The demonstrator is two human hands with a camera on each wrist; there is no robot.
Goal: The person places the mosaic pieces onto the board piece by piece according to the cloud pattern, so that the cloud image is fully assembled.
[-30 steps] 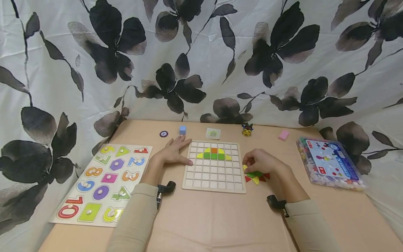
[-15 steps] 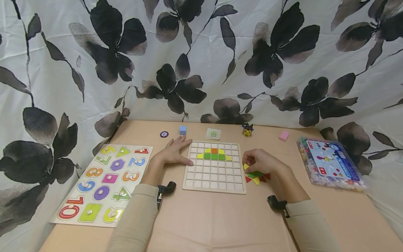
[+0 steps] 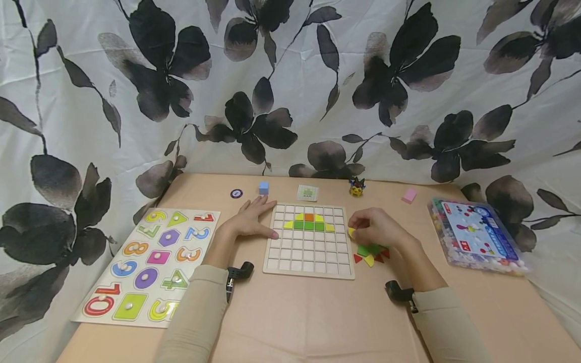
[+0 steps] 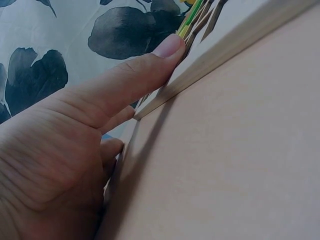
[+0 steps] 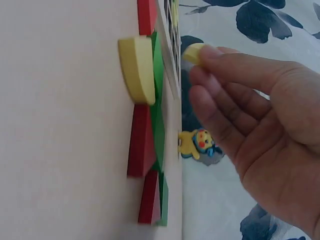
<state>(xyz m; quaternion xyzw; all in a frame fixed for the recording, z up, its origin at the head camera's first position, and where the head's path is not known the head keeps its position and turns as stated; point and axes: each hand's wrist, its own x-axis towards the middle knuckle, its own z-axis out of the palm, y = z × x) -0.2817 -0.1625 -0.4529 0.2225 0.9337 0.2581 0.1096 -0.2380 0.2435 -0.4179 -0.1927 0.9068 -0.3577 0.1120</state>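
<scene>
My left hand [image 3: 247,219] lies flat along the left side of the wooden grid board [image 3: 308,259], its thumb resting over the edge, as the left wrist view confirms. Green, yellow and orange pieces [image 3: 308,225] form a stepped shape in the board's upper rows. Just off the board's right edge, my right hand [image 3: 379,229] pinches a small yellow piece with a curved side [image 5: 192,53] between thumb and fingers, raised above the table. Below that hand lies a small pile of green pieces [image 3: 368,249], red triangles [image 5: 141,142] and another yellow piece [image 5: 136,70].
On the left lies a number-and-shape puzzle board [image 3: 179,241], partly under my left sleeve. Along the back stand a blue cube [image 3: 263,188], a pattern card [image 3: 307,192], a round disc [image 3: 236,193], a yellow figurine [image 3: 356,186] and a pink block [image 3: 409,195]. A bead box [image 3: 476,234] sits right.
My right hand has lifted slightly up and away from the pile with the yellow piece, uncovering more of the green pieces. The left hand and the board stay in place.
</scene>
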